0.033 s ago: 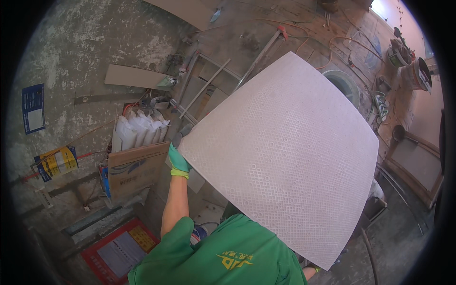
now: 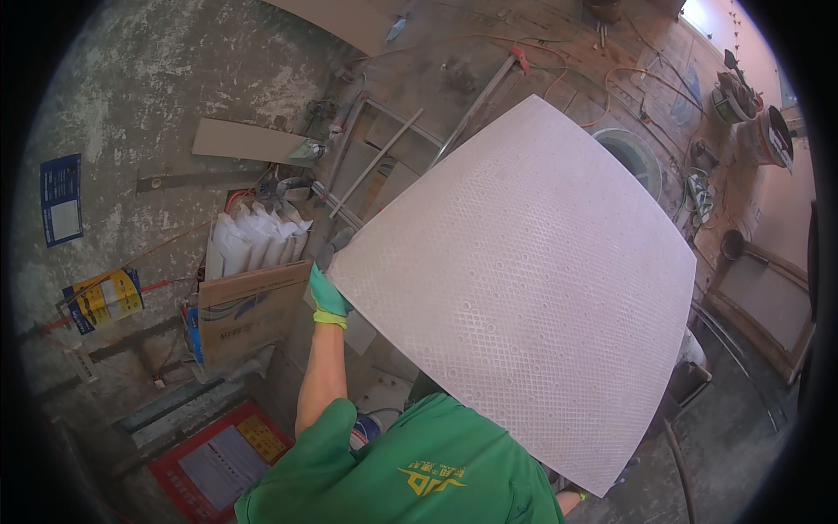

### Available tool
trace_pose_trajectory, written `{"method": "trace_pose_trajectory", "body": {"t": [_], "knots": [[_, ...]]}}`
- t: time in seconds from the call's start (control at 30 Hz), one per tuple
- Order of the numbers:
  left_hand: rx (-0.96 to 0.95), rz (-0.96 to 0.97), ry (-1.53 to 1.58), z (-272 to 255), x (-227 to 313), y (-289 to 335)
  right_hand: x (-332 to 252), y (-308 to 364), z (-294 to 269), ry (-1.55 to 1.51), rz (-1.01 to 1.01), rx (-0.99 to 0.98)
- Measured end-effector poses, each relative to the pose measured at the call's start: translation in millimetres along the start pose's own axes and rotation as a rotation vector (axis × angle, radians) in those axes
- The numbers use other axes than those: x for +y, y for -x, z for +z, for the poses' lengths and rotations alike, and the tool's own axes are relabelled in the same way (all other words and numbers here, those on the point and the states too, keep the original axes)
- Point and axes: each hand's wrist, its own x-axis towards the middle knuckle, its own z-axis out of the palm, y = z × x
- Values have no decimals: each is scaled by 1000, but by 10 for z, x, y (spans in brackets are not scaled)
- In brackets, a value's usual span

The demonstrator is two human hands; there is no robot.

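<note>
The person's green shirt (image 2: 428, 472) fills the near edge, a yellow emblem on its chest. Just above it, the tile (image 2: 524, 288) is lifted in the person's hands, its pale face with a raised grid and small rings showing; it covers much of the middle and right of the view. The left hand (image 2: 329, 295), in a green glove with a lime cuff, has its fingers closed on the tile's left corner, the grey fingertips (image 2: 328, 253) at the edge. The right hand (image 2: 572, 499) is at the tile's nearest corner, mostly hidden by it; a bit of glove shows past the edge, but how far its fingers are closed I cannot tell.

Left of the shirt lies a red sheet (image 2: 223, 456) with a pale panel. Beyond that, a cardboard box (image 2: 253, 316) stands near the left hand, white bags (image 2: 257, 237) just behind it. Farther off are a metal frame (image 2: 375, 162) and a narrow board (image 2: 249, 141). Past the tile's far right edge sits a round tub (image 2: 633, 157), partly covered. An orange cord (image 2: 608, 87) trails over the floor (image 2: 559, 39), and a bucket (image 2: 772, 138) stands at the far right.
</note>
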Motion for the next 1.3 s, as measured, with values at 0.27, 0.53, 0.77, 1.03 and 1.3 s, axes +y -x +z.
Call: {"method": "trace_pose_trajectory", "body": {"t": [0.27,0.53,0.77,1.03,1.3], "knots": [[-127,-1,99,-128,-60,-21,-93,6,-78,43,-30,15],[-88,134,-35,58,174,-228,-527,8,-313,188,-198,52],[-372,218,-68,1055,851,-411,-1323,-262,-425,636,-554,4],[-234,243,-323,1933,1324,-543,-2059,-936,-183,-330,-321,-558],[-275,757,-410,2693,1203,-1250,-2654,-1545,430,516,-803,7]]}}
